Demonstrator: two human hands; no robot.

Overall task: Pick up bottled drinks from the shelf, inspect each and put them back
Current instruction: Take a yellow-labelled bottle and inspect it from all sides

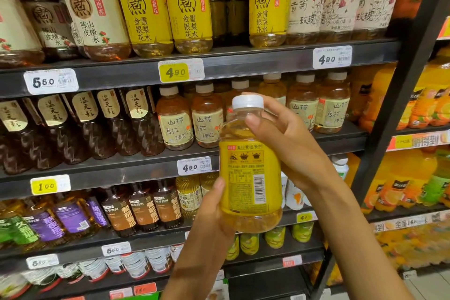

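While held upright in front of dark metal shelf [136, 168], clear plastic bottle with yellow label and white cap [250, 165] shows barcode side to camera; right hand [289, 139] grips neck and shoulder, thumb just below cap; left hand [214, 217] cups lower part, thumb along label edge; matching yellow-label bottles [168, 12] stand on upper shelf; yellow price tag [174, 72] reads 4.90.

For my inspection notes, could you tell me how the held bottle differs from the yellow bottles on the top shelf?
The held bottle shows its back label with a barcode; the shelf bottles show front labels. The held bottle tilts slightly between the left hand and right hand; the shelf bottles stand upright. Both have yellow labels and pale yellow drink.
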